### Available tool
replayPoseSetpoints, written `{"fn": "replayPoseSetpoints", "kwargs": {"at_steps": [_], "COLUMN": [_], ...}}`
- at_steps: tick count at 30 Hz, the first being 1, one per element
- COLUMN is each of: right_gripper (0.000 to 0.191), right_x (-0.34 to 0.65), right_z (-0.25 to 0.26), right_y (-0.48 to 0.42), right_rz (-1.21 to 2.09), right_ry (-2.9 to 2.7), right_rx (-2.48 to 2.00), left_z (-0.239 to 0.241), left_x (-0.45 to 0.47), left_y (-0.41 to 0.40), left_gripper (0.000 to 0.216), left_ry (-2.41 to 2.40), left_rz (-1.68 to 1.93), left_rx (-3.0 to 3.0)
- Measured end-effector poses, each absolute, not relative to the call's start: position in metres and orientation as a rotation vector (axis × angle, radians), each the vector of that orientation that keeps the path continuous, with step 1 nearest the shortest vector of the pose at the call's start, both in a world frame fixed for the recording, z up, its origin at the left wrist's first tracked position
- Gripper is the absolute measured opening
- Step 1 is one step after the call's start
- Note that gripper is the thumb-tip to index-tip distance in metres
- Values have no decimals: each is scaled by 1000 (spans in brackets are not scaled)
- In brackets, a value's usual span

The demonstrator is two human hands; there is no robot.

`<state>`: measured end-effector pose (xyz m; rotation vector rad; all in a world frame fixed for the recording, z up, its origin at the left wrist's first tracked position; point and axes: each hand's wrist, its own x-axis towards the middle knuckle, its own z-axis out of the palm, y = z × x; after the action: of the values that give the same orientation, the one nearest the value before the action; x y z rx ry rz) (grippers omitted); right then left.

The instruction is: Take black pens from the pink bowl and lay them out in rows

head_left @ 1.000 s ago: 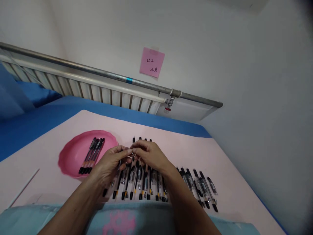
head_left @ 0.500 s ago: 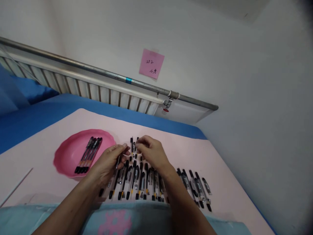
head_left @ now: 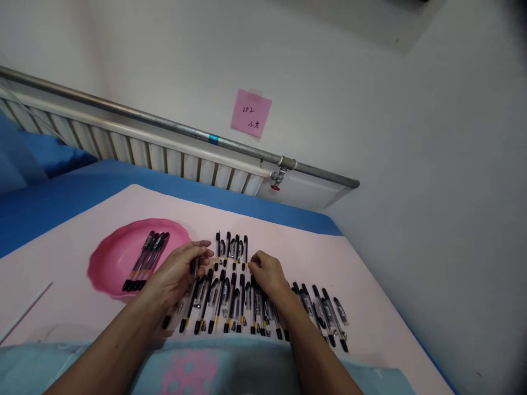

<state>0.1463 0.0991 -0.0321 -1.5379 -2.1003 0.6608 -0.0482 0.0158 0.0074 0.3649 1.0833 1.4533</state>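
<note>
My left hand (head_left: pixel 175 271) is curled beside the pink bowl, with a slim dark pen part (head_left: pixel 195 266) held between thumb and fingers; most of it is hidden. My right hand (head_left: pixel 269 274) is closed in a pinch at the right end of a short row of pens (head_left: pixel 228 249), and I cannot make out what its fingers hold. Nearer to me lies a longer row of clear-barrelled pens (head_left: pixel 216 307) with black ends, loose black caps and small metal tips among them. My right forearm covers part of this row.
The pink bowl (head_left: pixel 102 255) holds several pens (head_left: pixel 146 260) at the left. More pens (head_left: pixel 325 310) and a loose cap (head_left: pixel 340 310) lie right of my forearm. A thin white stick (head_left: pixel 27 312) rests at the left. Behind the table are a radiator (head_left: pixel 156 153) and a pipe (head_left: pixel 173 127).
My right hand has come down and right, away from the small back row, uncovering its pens and caps. My left hand stays near the bowl, its fingers slightly shifted.
</note>
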Motion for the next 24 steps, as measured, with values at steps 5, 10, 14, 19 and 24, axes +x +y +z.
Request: {"fn": "replayPoseSetpoints", "kwargs": {"at_steps": [5,10,14,19,24], "right_gripper": [10,19,15,14,15], "right_x": [147,134,107,85,98], "right_z": [-25,1,12,0,-4], "right_y": [103,84,51,34,57], "right_rz": [733,914,1214,1385,1308], "right_ry": [-2058,-2003,-2004,-1833,-1809], "right_rx": [-1493,-1367,-1076,-998,-1109], "left_z": [6,6,5,-3,-1], "left_x": [-48,-40,-25,-12,-17], "left_y": [17,16,14,13,14], "left_gripper": [18,19,18,19,29], "left_ry": [1012,924,894,891,961], "left_rz": [1467,1476,1509,1534,1548], "left_rx": [332,329,327,352,434]}}
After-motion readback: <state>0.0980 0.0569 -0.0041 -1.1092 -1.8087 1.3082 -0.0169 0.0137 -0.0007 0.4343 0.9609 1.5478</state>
